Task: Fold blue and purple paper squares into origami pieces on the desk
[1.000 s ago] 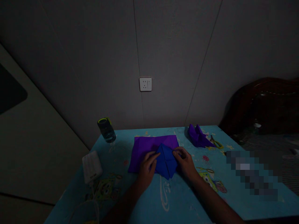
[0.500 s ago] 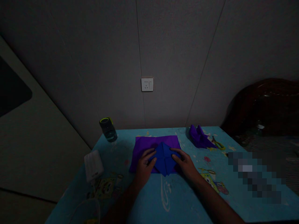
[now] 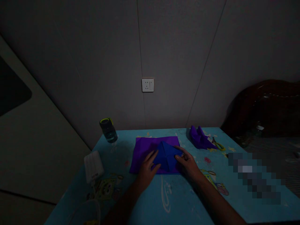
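A blue sheet of origami paper [image 3: 167, 157], folded into a diamond with creases crossing at its middle, is held between my two hands. My left hand [image 3: 148, 168] has its left corner between the thumb and the fingers. At the right corner, my right hand [image 3: 187, 161] pinches the paper, thumb on top and fingers behind. Beneath lies purple paper [image 3: 142, 150], flat on the table, partly covered by the blue piece and my hands. A folded purple paper boat [image 3: 199, 139] stands at the back right, apart from both hands.
Scissors with green-yellow handles [image 3: 219, 146] lie beside the boat. A dark bottle [image 3: 108, 131] stands at the back left. Nearer is a white power bank [image 3: 94, 167] with a cable. The blue patterned tablecloth [image 3: 152, 200] covers the table, which meets a wall with a socket [image 3: 147, 85].
The blue paper has tilted and shifted slightly to the right, its lower tip moving up. My right hand has moved a little to the right with it; the left fingers have straightened.
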### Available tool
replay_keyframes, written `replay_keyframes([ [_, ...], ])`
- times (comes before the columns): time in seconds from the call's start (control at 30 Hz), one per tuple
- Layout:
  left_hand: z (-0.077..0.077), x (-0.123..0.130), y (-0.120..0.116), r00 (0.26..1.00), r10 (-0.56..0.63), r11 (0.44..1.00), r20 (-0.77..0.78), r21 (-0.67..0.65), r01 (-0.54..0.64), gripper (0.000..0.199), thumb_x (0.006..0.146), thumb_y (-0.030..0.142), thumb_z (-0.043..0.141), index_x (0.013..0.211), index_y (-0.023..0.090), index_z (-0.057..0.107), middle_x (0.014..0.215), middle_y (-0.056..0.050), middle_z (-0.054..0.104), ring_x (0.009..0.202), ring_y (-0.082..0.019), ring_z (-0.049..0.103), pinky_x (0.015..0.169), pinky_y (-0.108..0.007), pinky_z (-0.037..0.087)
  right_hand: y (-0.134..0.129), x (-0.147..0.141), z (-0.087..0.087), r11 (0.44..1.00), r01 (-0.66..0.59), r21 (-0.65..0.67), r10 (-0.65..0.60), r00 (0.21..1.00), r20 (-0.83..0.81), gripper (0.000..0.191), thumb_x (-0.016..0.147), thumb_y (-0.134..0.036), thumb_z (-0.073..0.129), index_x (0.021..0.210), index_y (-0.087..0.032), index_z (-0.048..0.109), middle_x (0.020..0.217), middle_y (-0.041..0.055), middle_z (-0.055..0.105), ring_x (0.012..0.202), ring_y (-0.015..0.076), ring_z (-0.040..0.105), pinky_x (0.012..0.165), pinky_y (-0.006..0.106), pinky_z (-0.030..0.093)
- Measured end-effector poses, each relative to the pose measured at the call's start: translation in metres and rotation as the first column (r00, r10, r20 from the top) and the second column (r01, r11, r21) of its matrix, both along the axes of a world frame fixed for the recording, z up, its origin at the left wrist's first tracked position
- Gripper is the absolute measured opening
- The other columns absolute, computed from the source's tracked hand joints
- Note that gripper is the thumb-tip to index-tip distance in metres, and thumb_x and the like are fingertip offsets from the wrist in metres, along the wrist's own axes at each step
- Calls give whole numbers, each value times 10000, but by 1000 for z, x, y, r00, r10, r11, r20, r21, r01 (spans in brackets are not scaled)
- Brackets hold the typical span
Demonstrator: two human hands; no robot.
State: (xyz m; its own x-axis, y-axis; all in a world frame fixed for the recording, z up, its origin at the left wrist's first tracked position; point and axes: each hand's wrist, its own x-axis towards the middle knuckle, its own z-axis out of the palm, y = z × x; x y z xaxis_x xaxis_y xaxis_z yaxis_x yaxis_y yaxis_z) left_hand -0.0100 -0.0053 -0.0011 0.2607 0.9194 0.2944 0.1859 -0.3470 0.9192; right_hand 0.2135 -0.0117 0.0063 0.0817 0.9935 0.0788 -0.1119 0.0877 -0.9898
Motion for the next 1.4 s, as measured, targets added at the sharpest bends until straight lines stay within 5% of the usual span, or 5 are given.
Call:
replay_keyframes([
  [0.27,-4,1,3,995,93,993,-39,82,-89,430,833,237,656,1261,266,625,1225,-74,696,1068,-245,681,858,-376,592,-1,-6,5,1000,11,-7,-11,1000,4,611,742,-472,768,1271,-204,619,544,-71,483,469,102,415,463,230,315],
  [0.4,1,0,3,990,127,988,-54,98,-122,309,840,259,645,1145,248,692,1104,-64,746,993,-238,707,854,-369,588,0,-5,4,995,62,81,-73,987,143,485,752,-476,754,1159,-219,690,849,42,697,774,215,624,703,337,493],
  [0.63,0,1,1,999,38,999,-23,-20,-39,239,865,322,628,1070,231,711,825,-39,770,745,-202,733,700,-300,593,3,-2,6,962,43,269,-111,963,246,372,810,-490,693,1093,-249,691,1233,99,637,1176,286,555,1035,446,405],
  [1.07,1,10,-8,998,-44,969,40,-242,53,214,837,375,633,927,186,674,560,20,661,521,-170,666,525,-254,527,-2,-1,6,993,49,108,-61,992,111,354,774,-532,691,890,-197,702,829,41,715,788,226,641,725,316,509],
  [1.4,17,10,-15,954,-130,991,-269,-16,131,177,840,314,596,780,172,682,704,-7,674,677,-155,604,639,-247,423,-5,-5,11,998,-20,67,3,967,254,391,795,-546,657,702,-167,639,615,-19,568,564,138,487,533,252,401],
])
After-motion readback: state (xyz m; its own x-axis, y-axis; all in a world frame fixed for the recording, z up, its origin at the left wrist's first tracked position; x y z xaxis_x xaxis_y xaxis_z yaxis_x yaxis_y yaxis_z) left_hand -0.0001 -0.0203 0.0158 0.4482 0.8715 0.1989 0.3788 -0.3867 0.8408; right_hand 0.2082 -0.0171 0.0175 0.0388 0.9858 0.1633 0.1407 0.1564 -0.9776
